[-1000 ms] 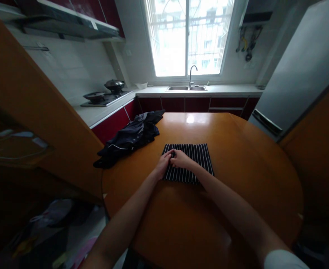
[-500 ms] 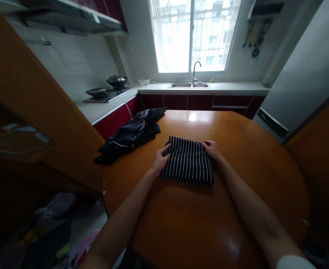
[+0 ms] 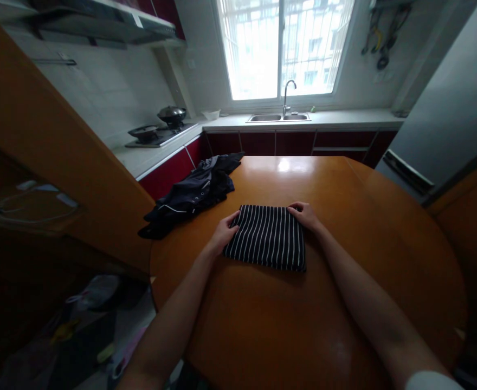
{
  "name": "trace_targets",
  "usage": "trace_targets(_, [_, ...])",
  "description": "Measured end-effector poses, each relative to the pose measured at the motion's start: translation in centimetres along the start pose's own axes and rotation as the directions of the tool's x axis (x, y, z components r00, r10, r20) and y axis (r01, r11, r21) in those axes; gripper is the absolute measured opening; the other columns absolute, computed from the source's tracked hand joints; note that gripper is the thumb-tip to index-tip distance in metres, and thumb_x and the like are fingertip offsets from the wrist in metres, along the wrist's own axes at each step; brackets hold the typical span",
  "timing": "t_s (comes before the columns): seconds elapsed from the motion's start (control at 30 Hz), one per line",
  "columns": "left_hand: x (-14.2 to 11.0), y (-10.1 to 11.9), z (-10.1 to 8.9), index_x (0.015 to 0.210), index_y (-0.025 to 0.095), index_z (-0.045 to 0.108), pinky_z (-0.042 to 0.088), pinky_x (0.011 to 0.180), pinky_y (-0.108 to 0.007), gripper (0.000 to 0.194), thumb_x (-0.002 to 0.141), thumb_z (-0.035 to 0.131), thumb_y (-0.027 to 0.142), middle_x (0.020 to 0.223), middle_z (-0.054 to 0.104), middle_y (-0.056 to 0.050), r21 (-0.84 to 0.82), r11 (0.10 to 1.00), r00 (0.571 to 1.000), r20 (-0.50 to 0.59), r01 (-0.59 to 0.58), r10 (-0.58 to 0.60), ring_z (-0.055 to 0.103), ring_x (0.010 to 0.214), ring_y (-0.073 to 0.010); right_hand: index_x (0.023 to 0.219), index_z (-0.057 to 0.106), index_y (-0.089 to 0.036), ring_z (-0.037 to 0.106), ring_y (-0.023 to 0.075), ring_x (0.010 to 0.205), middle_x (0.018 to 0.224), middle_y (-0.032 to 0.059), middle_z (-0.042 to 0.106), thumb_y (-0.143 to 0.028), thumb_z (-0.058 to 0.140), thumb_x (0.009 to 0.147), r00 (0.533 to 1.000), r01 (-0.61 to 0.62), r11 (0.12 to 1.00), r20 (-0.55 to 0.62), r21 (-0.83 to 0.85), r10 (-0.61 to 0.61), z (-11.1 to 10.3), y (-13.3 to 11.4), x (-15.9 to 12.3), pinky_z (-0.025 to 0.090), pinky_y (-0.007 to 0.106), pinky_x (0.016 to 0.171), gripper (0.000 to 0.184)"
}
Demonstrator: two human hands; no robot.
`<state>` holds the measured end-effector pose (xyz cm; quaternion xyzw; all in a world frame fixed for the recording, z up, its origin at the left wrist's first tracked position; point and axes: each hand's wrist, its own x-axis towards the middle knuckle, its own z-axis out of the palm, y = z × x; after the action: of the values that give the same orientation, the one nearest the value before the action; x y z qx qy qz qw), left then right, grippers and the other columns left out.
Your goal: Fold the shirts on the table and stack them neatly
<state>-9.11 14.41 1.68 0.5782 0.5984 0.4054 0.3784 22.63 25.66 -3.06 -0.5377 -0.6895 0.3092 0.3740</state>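
A black cloth with white stripes (image 3: 265, 238), folded into a rough rectangle, lies on the wooden table (image 3: 364, 260) in front of me. My left hand (image 3: 224, 234) grips its left edge, thumb on top and fingers partly hidden beyond the side. At the far right corner, my right hand (image 3: 304, 215) pinches the fabric between thumb and fingers. What kind of garment or cloth it is, the folds do not show. Left of it, a crumpled dark garment (image 3: 193, 192) with a white trim line and snaps rests along the table's far left edge, apart from both hands.
Beyond the table runs a white counter (image 3: 344, 117) with a sink (image 3: 265, 118) and tap. Pans (image 3: 172, 115) stand on the stove at the left. A grey fridge (image 3: 442, 108) is on the right. Bags and other items lie on the floor at lower left.
The striped cloth has shifted slightly left and towards me, with both hands still on it, and its near edge lies flatter. The camera view has tilted a little. The dark garment has stayed put.
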Motion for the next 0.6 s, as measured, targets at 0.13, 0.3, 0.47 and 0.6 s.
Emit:
trace_targets(0.13, [0.4,-0.6,0.0,0.151,0.022,0.048,0.029,0.124,-0.039,0.073,0.081,0.054,0.004,0.156,0.048,-0.006,0.046,0.999,1.0,0.012,-0.027,0.026,0.043,0.145,-0.0203,0.098,0.076,-0.021,0.069,0.02,0.101,0.105,0.0054,0.077,-0.04,0.068,0.084,1.0,-0.001,1.0,-0.031,-0.027,0.0,0.1,-0.1,0.0,0.051,0.033,0.095,0.025])
trace_targets(0.3, [1.2,-1.7,-1.0,0.154,0.017,0.042,0.046,0.112,-0.044,0.072,0.085,0.06,0.009,0.148,0.055,-0.016,0.108,0.993,0.999,-0.039,0.04,-0.036,0.058,0.132,-0.0264,0.098,0.078,-0.022,0.07,0.0224,0.1,0.104,0.0064,0.078,-0.04,0.068,0.085,0.998,0.028,0.999,-0.052,-0.044,-0.03,0.2,-0.2,-0.1,0.051,0.037,0.096,0.024])
trace_targets(0.47, [2.2,0.6,0.6,0.152,0.015,0.045,0.033,0.122,-0.044,0.058,0.094,0.051,0.017,0.153,0.049,-0.015,0.522,0.829,0.959,-0.07,-0.199,0.274,0.045,0.143,-0.0258,0.098,0.078,-0.023,0.07,0.0237,0.101,0.105,0.0055,0.078,-0.042,0.068,0.085,0.998,0.019,0.998,-0.065,-0.065,-0.023,0.3,-0.2,-0.2,0.051,0.04,0.097,0.025])
trace_targets(0.6, [3.3,2.8,4.6,0.153,0.017,0.043,0.025,0.125,-0.045,0.052,0.103,0.041,0.03,0.161,0.04,-0.011,0.66,0.614,0.901,0.286,-0.432,0.326,0.033,0.15,-0.025,0.099,0.078,-0.023,0.07,0.0233,0.102,0.105,0.0048,0.078,-0.043,0.067,0.086,0.998,0.013,0.997,-0.059,-0.078,-0.017,0.3,-0.2,-0.3,0.05,0.04,0.098,0.026])
